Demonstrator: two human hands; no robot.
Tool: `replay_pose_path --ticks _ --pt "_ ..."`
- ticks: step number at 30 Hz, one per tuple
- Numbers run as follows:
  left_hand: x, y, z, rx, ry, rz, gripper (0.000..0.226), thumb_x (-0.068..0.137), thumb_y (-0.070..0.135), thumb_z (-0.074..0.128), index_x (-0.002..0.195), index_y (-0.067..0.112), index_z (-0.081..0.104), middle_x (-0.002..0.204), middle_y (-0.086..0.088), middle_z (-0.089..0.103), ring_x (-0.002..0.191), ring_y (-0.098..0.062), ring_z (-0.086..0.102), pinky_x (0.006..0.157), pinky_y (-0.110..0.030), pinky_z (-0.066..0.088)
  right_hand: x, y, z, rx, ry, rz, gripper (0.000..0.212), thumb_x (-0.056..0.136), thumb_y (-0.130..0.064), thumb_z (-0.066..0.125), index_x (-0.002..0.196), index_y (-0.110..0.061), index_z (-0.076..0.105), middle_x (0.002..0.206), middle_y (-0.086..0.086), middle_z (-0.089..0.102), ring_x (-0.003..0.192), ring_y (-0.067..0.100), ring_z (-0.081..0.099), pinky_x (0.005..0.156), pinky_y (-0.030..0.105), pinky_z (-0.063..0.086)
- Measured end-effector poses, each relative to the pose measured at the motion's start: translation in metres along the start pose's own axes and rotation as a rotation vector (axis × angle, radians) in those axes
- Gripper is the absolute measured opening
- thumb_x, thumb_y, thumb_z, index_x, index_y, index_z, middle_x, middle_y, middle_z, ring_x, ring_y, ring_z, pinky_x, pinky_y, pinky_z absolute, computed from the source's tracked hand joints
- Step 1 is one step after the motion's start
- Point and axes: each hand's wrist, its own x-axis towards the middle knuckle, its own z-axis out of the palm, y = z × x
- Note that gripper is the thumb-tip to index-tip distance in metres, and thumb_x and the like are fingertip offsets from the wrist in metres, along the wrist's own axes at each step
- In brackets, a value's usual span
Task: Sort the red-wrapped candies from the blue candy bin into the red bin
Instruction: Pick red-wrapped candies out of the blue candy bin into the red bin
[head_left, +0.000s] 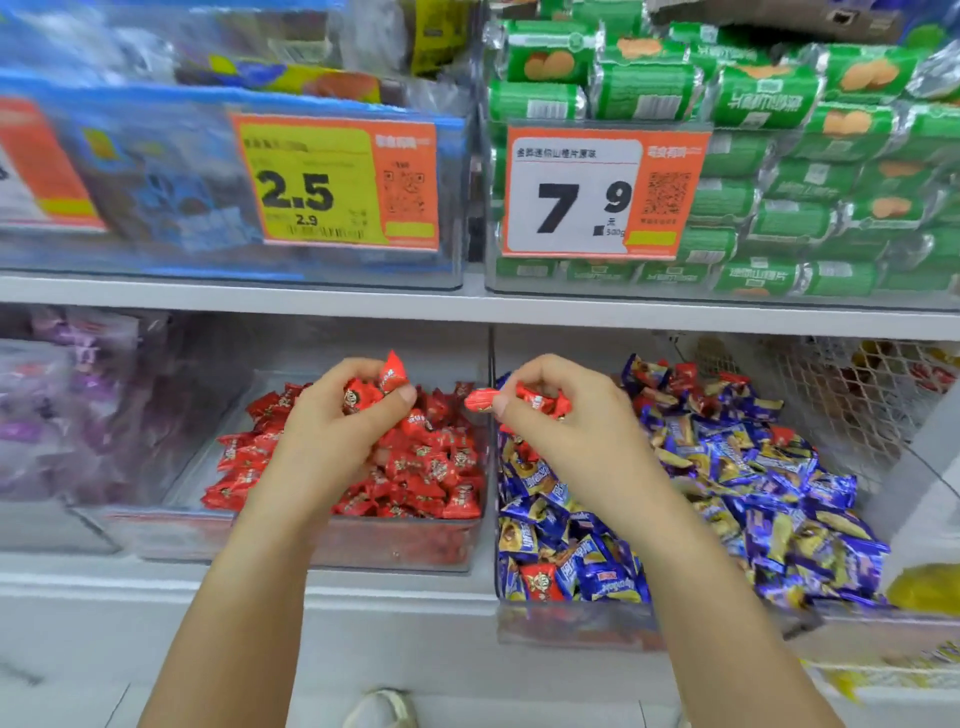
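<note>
My left hand (332, 421) hovers over the clear bin of red candies (311, 545) and grips a few red-wrapped candies (376, 384) in its curled fingers. My right hand (566, 410) is over the left edge of the blue candy bin (571, 623) and pinches red-wrapped candies (519, 400) between thumb and fingers. The blue bin holds several blue and gold candies (753, 478). A few red candies lie among them, one at the front (540, 582) and some at the back (685, 379).
A shelf board (467, 306) runs just above the bins. On it stand clear boxes with price tags "2.5" (332, 182) and "7.9" (597, 192), and green packets (779, 156). Purple packets (78, 405) lie left; a wire mesh divider (841, 395) stands right.
</note>
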Motion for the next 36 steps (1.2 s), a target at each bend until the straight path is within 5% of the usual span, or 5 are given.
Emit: replay_pose_path --ticks 7,12,22,29,36 --pt "0.025 -0.026 -0.039 0.07 0.183 -0.1 0.048 0.093 0.038 0.055 0.134 0.016 0.046 0.116 0.005 0.056 0.105 -0.009 0.054 0.088 -0.022 0.04 0.025 -0.001 0.063 -0.287 -0.191 -0.133 0.062 0.083 -0.052 0.062 0.137 -0.027 0.043 0.131 -0.001 0.052 0.124 0.014 0.043 0.097 0.023 0.031" --pt "0.032 -0.021 -0.048 0.155 0.275 -0.09 0.033 0.095 0.031 0.051 0.122 0.013 0.059 0.108 0.006 0.057 0.101 -0.008 0.05 0.084 -0.018 0.031 0.024 0.015 0.046 -0.182 -0.068 -0.082 0.035 0.09 -0.038 0.057 0.123 -0.026 0.059 0.113 -0.011 0.054 0.113 0.006 0.048 0.085 0.001 0.028" --pt "0.035 -0.053 0.013 1.105 -0.647 0.033 0.063 0.084 0.056 0.057 0.141 0.043 0.035 0.159 0.006 0.006 0.146 -0.023 0.001 0.116 -0.052 0.008 -0.003 0.036 0.026 -0.133 -0.252 0.053 0.068 0.077 -0.069 0.037 0.14 -0.046 0.034 0.145 -0.015 0.04 0.132 0.005 0.038 0.11 0.038 0.036" --pt "0.064 -0.076 -0.034 1.29 -0.201 -0.106 0.043 0.086 0.052 0.056 0.126 0.038 0.054 0.146 -0.001 0.037 0.134 -0.032 0.033 0.11 -0.051 0.026 -0.015 0.038 0.002 -0.162 -0.26 0.067 0.055 0.082 -0.062 0.045 0.133 -0.044 0.045 0.137 -0.023 0.046 0.126 -0.001 0.042 0.107 0.032 0.037" --pt "0.047 -0.025 0.0 0.824 -0.017 0.188 0.036 0.091 0.04 0.055 0.121 0.023 0.062 0.119 -0.004 0.065 0.111 -0.024 0.059 0.094 -0.034 0.045 -0.024 0.057 -0.047 -0.263 -0.084 0.154 0.027 0.092 -0.038 0.056 0.117 -0.032 0.062 0.116 -0.017 0.062 0.113 0.005 0.055 0.095 0.031 0.043"
